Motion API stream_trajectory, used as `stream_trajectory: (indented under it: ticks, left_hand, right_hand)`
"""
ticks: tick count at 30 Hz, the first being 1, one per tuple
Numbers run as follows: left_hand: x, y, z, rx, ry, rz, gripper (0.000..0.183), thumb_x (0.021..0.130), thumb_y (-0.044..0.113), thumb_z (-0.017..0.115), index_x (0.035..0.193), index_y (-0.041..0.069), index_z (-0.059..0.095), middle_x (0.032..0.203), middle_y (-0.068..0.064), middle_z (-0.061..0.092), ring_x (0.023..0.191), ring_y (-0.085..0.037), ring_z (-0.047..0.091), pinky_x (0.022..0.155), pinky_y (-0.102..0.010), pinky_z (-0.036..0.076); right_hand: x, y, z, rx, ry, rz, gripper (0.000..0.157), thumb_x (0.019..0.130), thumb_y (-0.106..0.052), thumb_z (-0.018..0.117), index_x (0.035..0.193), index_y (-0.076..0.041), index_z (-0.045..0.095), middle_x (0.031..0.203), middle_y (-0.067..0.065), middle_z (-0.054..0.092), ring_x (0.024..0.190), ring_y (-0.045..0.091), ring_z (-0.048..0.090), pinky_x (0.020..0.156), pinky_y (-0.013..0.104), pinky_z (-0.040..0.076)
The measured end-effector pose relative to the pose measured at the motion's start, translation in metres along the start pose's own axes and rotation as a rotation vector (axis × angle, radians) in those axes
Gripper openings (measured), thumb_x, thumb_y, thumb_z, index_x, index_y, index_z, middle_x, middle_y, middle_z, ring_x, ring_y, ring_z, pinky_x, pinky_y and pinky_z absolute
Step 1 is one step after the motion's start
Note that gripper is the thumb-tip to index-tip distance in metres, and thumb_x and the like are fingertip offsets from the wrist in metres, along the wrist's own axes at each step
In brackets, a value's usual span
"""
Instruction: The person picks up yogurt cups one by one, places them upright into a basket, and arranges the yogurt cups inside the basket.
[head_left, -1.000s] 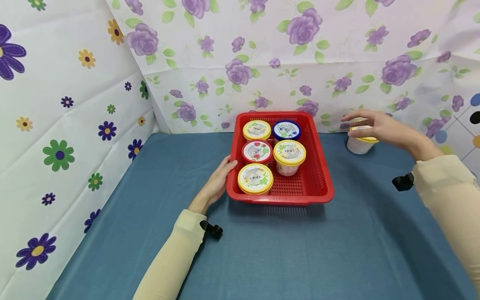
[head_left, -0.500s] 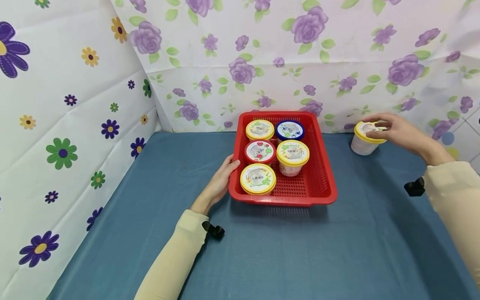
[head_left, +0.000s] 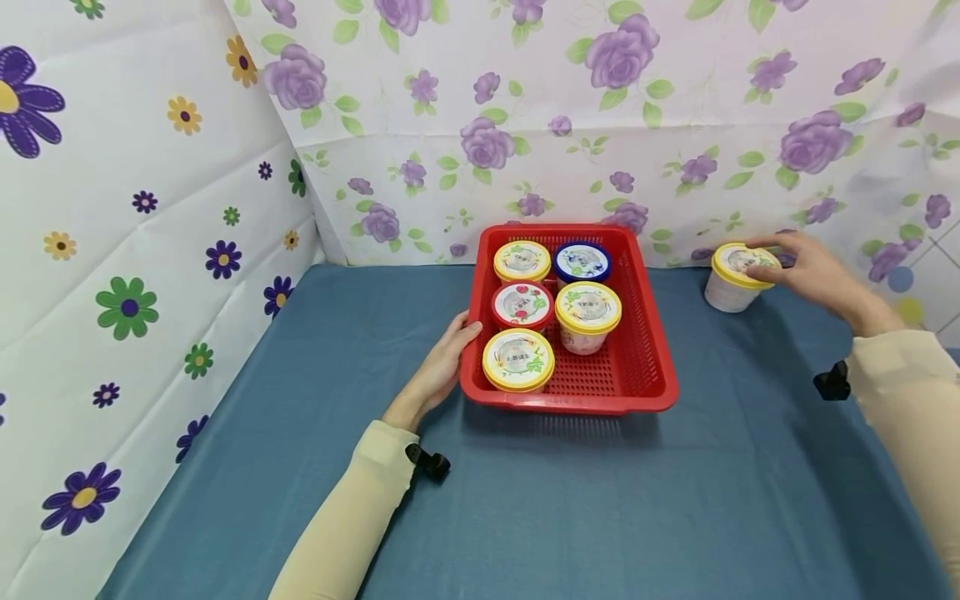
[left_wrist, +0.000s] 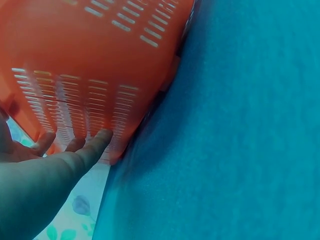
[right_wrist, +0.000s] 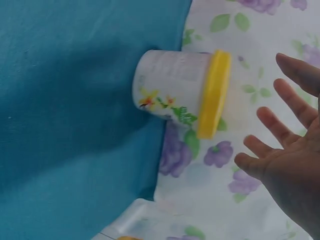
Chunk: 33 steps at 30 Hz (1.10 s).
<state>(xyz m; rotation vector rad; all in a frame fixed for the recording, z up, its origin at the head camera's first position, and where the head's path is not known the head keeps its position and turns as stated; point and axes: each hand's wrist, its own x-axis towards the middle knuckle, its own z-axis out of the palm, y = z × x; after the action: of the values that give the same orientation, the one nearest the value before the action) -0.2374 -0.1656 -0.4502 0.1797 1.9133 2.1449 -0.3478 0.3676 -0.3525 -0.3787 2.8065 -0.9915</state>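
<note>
A red perforated plastic basket sits at the middle back, holding several round lidded tubs. My left hand grips its left side, thumb at the rim; in the left wrist view the fingers lie against the slotted outer wall. Off to the right, by the back wall, stands a white tub with a yellow lid and printed flowers on its side. Over this lid is my right hand, thumb toward the near side. The right wrist view shows the hand's spread fingers apart from the lid.
Inside the basket are yellow-lidded tubs, one with a red lid and one with a blue lid. Blue cloth covers the table. A flowered sheet hangs close behind the basket.
My right hand has come down to the lone tub's lid, then shifted slightly right across it. The left hand keeps its hold on the basket, and the tubs have stayed put.
</note>
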Motion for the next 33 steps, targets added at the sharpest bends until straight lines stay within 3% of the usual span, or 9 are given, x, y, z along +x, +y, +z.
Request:
stream_trajectory:
  ticks: [6, 15, 33]
  left_hand:
    - [-0.001, -0.001, -0.001, -0.008, -0.007, 0.012, 0.055, 0.111, 0.038, 0.048, 0.16, 0.02, 0.029, 0.149, -0.011, 0.046, 0.131, -0.025, 0.052, 0.101, -0.031, 0.053]
    - [-0.003, -0.002, -0.005, -0.038, 0.005, 0.017, 0.057, 0.11, 0.036, 0.049, 0.159, 0.016, 0.029, 0.15, -0.014, 0.044, 0.13, -0.025, 0.05, 0.1, -0.029, 0.051]
    - [0.002, -0.003, -0.001, -0.023, -0.015, 0.025, 0.055, 0.111, 0.036, 0.049, 0.159, 0.018, 0.03, 0.149, -0.013, 0.046, 0.13, -0.026, 0.052, 0.101, -0.03, 0.052]
  right_hand:
    - [0.003, 0.015, 0.006, -0.011, 0.003, 0.031, 0.078, 0.105, -0.042, 0.061, 0.161, 0.002, 0.029, 0.167, 0.035, 0.004, 0.15, 0.061, 0.003, 0.106, 0.081, 0.016]
    - [0.015, 0.03, 0.02, 0.027, 0.004, 0.065, 0.09, 0.103, -0.051, 0.061, 0.167, -0.007, 0.016, 0.172, 0.022, -0.013, 0.154, 0.054, -0.011, 0.107, 0.083, 0.012]
    - [0.016, 0.057, 0.035, 0.117, 0.119, 0.052, 0.087, 0.102, -0.045, 0.067, 0.165, -0.005, 0.023, 0.174, 0.016, -0.007, 0.156, 0.048, -0.01, 0.113, 0.078, 0.01]
